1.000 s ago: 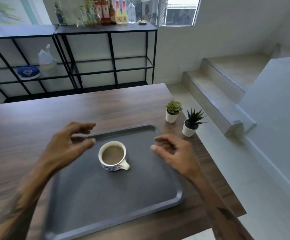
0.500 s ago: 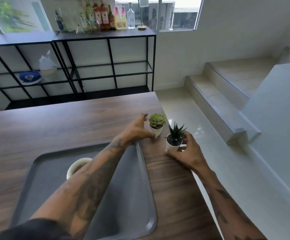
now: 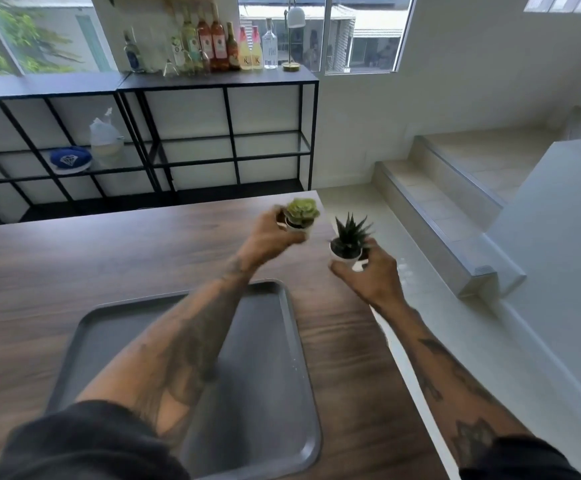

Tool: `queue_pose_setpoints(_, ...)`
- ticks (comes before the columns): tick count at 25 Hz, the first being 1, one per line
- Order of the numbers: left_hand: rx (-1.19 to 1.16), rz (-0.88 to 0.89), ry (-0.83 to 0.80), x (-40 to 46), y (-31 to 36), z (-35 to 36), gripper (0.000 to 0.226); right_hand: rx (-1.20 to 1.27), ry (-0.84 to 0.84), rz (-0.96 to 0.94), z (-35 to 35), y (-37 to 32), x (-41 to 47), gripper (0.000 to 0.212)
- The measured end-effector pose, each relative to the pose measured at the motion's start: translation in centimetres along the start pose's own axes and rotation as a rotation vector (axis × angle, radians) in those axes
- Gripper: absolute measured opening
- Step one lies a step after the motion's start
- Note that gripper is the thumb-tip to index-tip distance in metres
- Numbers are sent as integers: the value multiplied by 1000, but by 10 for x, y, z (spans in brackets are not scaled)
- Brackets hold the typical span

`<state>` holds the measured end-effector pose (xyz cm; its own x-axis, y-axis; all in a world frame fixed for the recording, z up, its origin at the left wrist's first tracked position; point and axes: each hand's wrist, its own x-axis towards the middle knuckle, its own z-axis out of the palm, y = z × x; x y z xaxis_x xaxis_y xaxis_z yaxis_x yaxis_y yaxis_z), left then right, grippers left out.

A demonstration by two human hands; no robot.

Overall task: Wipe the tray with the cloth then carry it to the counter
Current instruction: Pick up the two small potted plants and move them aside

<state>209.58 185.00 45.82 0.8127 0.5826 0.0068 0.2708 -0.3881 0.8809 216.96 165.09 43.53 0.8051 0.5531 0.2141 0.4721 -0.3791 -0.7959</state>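
Note:
A dark grey tray [image 3: 268, 358] lies on the wooden table [image 3: 74, 271] below my arms; my left forearm crosses over it and hides its middle. The cup seen earlier is hidden. My left hand [image 3: 264, 237] grips a small white pot with a round green succulent [image 3: 302, 213], lifted above the table's far right corner. My right hand [image 3: 368, 271] grips a white pot with a spiky dark plant [image 3: 349, 237], held up beyond the table's right edge. No cloth is in view.
A black metal shelf unit [image 3: 226, 109] with several bottles [image 3: 212, 43] on top stands behind the table. Tiled steps [image 3: 438, 202] rise at the right, beside a pale counter [image 3: 559, 220]. Light floor runs along the table's right edge.
My hands went from hovering over the tray to the two plant pots at the right, closed on them, and have lifted both off the table. The view shifted right.

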Motion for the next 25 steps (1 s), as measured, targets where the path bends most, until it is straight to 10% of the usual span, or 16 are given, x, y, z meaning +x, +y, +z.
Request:
queue_pose_setpoints(6,89,10,265,-16,-1,-138,62,-37,0,-80,26,-97,51,51)
queue_pose_setpoints(13,255,-289,539,-214,-156,-293,45,68,-473,-248,224,-243,-26,38)
queue_pose_setpoints(19,100,-462,753,-397,-266,-334,58,-56,-779,-228,377,-298,-122,49)
queue_pose_setpoints(25,-64,-536,823,-412,-301,-327,70,-69,-849,-184,358,-299,-134,84)
